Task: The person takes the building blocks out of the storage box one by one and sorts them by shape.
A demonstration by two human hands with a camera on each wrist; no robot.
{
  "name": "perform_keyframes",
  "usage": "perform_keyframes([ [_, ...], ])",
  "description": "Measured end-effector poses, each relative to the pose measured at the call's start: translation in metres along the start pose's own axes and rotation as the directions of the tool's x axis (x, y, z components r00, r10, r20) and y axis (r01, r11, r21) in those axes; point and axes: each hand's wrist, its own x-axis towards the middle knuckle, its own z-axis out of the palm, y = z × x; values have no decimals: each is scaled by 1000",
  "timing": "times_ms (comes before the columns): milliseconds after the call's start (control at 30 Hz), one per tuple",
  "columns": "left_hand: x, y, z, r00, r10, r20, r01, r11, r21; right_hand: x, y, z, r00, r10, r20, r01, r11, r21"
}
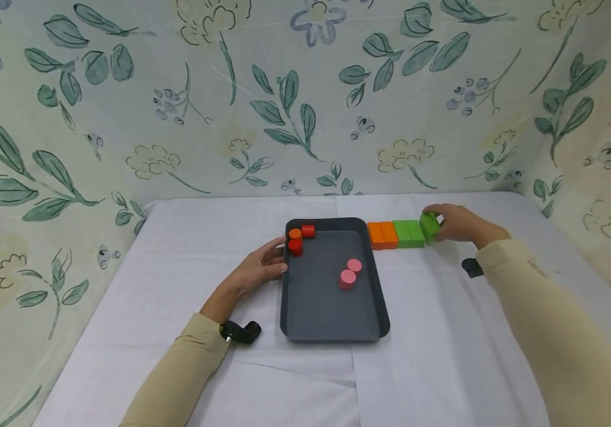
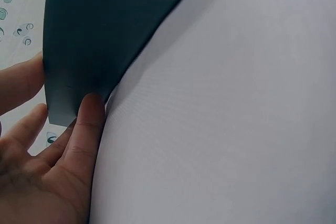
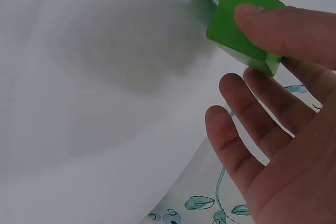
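My right hand pinches a green block, held tilted at the right end of a row of blocks. The thumb lies across this green block in the right wrist view, with the other fingers spread below. In the row, two orange blocks stand by the tray, followed by green blocks. My left hand rests against the left side of a dark grey tray. Close up, its fingertips touch the tray's outer wall.
Red cylinders and an orange-topped cylinder occupy the tray's far left corner. Pink cylinders stand near its right side. A white cloth covers the table, and a floral curtain hangs behind.
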Motion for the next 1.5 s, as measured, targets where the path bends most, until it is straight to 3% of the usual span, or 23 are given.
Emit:
perform_keyframes([
  [667, 0, 2, 1, 1000, -6, 17, 6, 1000, -15, 0, 5, 19, 999, 35, 24, -35, 999, 11],
  [1267, -1, 0, 1, 1000, -6, -15, 6, 1000, -9, 5, 6, 24, 998, 53, 17, -53, 998, 37],
  [1500, -2, 1, 2, 1000, -2, -24, 2, 1000, 12, -3, 5, 21, 1000, 23, 18, -24, 999, 22],
])
